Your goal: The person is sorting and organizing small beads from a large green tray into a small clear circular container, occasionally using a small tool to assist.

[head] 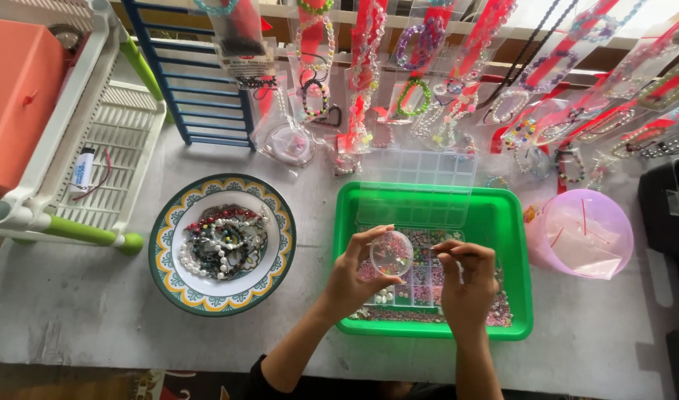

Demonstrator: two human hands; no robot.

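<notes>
My left hand (352, 278) holds a small round clear container of beads (391, 253) over a green tray (512, 222). My right hand (467, 280) hovers beside it with thumb and forefinger pinched; something thin may be between them, but it is too small to tell. Under both hands lies a clear compartment box (421, 285) filled with small coloured beads, its lid (421, 189) standing open at the back of the tray.
A patterned plate (165, 255) with several bead bracelets sits left of the tray. A pink plastic bowl (585, 231) is on the right. Packaged bracelets (428, 81) hang along the back. A white and green rack (95, 148) and a black case (669, 207) flank the table.
</notes>
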